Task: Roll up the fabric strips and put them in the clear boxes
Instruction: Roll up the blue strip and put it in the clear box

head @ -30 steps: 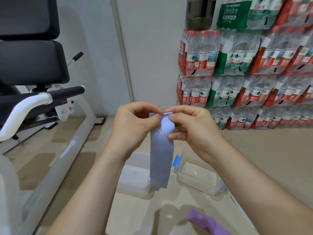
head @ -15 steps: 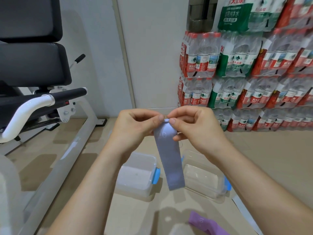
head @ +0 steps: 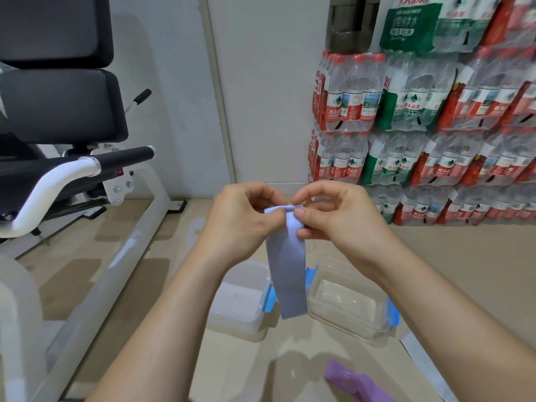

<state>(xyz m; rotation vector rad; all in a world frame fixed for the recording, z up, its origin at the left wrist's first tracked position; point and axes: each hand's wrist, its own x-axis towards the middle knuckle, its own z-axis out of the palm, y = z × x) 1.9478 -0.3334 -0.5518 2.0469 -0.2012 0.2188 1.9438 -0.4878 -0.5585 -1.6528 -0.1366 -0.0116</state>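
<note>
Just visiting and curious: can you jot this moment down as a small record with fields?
left hand: pinches the blue strip at its top end
right hand: pinches the same end, curled over
blue strip: hangs down from the hands
left clear box: open, no strip seen inside
right clear box: open, no strip seen inside
purple strip: lies unrolled, nearest the camera

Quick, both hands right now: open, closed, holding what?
Left hand: pinching the top of the blue strip.
Right hand: pinching the same strip's top.
</note>
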